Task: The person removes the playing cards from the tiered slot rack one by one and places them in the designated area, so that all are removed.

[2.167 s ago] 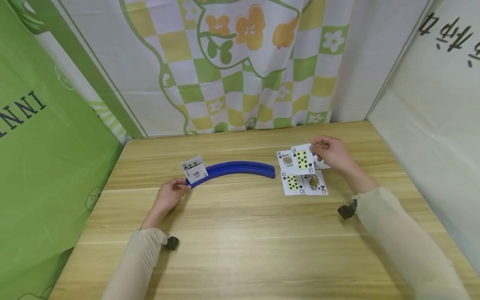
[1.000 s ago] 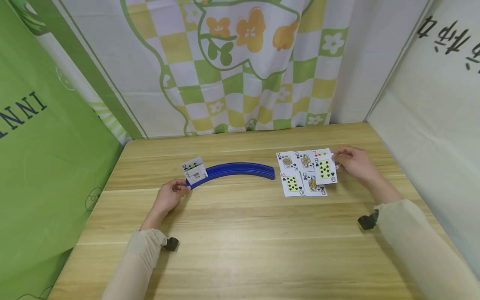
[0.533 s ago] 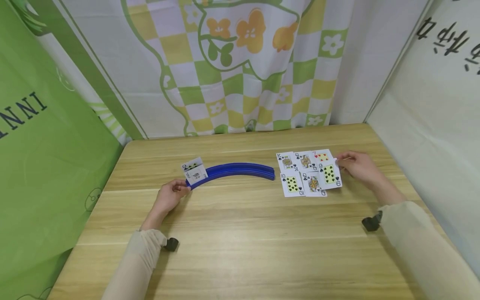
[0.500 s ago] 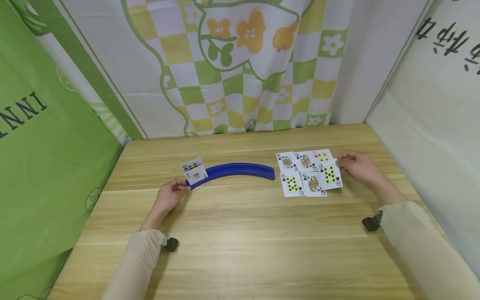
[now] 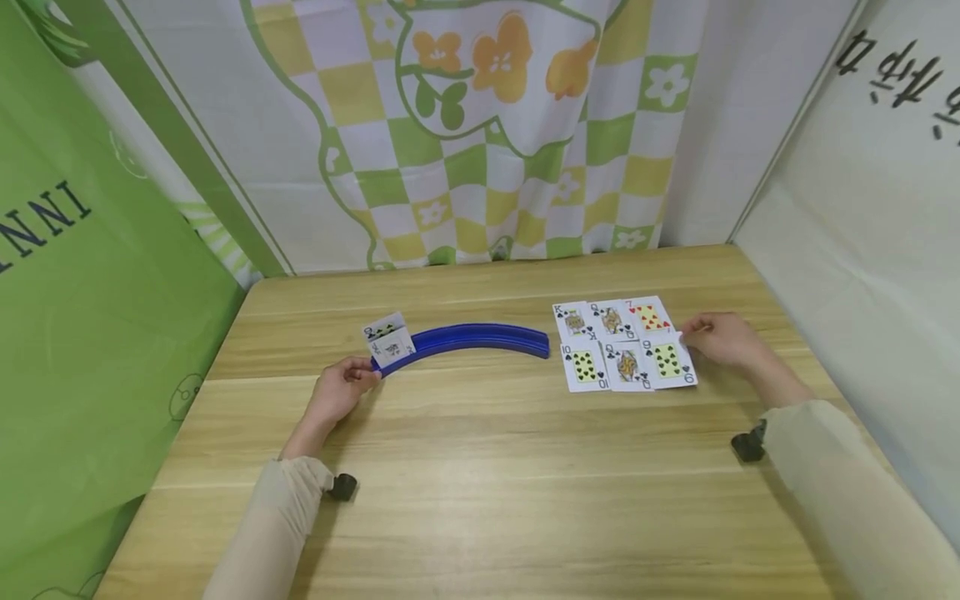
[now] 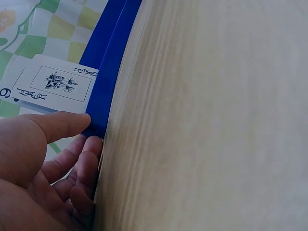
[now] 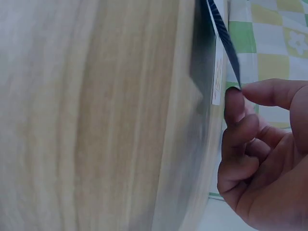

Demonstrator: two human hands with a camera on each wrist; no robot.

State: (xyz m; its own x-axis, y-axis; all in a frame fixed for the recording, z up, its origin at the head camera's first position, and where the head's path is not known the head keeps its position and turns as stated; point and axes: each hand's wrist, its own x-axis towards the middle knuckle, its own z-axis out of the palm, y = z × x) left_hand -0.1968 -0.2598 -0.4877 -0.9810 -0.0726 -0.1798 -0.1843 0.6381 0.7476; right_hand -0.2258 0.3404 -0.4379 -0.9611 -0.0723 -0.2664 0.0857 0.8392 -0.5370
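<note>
My left hand (image 5: pixel 337 390) pinches the left end of a curved blue card holder (image 5: pixel 480 335) on the table. In that end stands a joker card (image 5: pixel 392 347), with a nine card (image 5: pixel 386 324) partly hidden behind it. At the right, my right hand (image 5: pixel 722 340) pinches the upper right corner of a nine of spades (image 5: pixel 667 361). The right wrist view has this card (image 7: pixel 225 36) nearly edge-on, tilted just above the table between thumb and index finger. It lines up beside a queen (image 5: pixel 627 367) and below a red seven (image 5: pixel 649 315).
A king (image 5: pixel 573 322), another queen (image 5: pixel 611 319) and a ten (image 5: pixel 583 367) lie face up with the other cards, right of the holder. The wooden table (image 5: pixel 480 467) meets a patterned curtain (image 5: pixel 510 183) at the back. Cloth walls flank both sides.
My right hand has carried the nine of spades from above the king rightward and down to the lower right of the cards, uncovering the red seven. The left hand has stayed on the holder.
</note>
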